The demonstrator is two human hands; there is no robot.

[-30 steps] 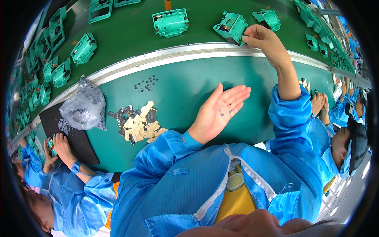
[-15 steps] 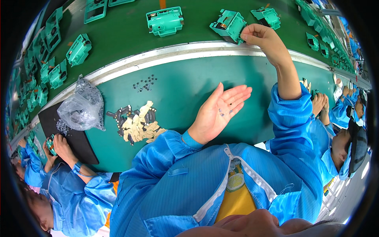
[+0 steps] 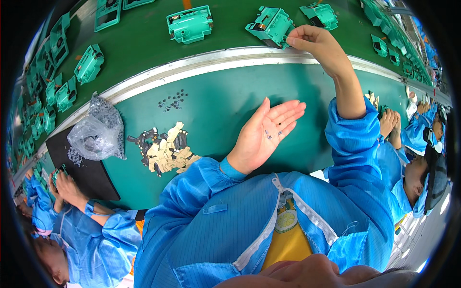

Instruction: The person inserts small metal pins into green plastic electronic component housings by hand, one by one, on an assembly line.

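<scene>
My left hand [image 3: 261, 137] is held palm up and open above the green bench, with several tiny dark parts [image 3: 269, 137] lying on the palm and fingers. My right hand [image 3: 317, 44] reaches over the metal rail to the conveyor. Its thumb and forefinger are pinched at the near right corner of a teal plastic housing [image 3: 272, 26], touching it; what lies between the fingertips is hidden. That housing sits tilted and shows dark and copper-coloured parts inside. Another teal housing [image 3: 324, 17] stands just beyond my right hand.
More teal housings [image 3: 189, 24] ride on the green belt. On the bench [image 3: 211, 101] lie small black discs [image 3: 174, 101], a pile of beige and black pieces [image 3: 165, 151], and a clear plastic bag [image 3: 98, 129] on a black mat [image 3: 98, 180]. Co-workers sit at both sides.
The housings on the belt have shifted left, and my right hand has moved left along with the one it touches. My left hand stays nearly in place.
</scene>
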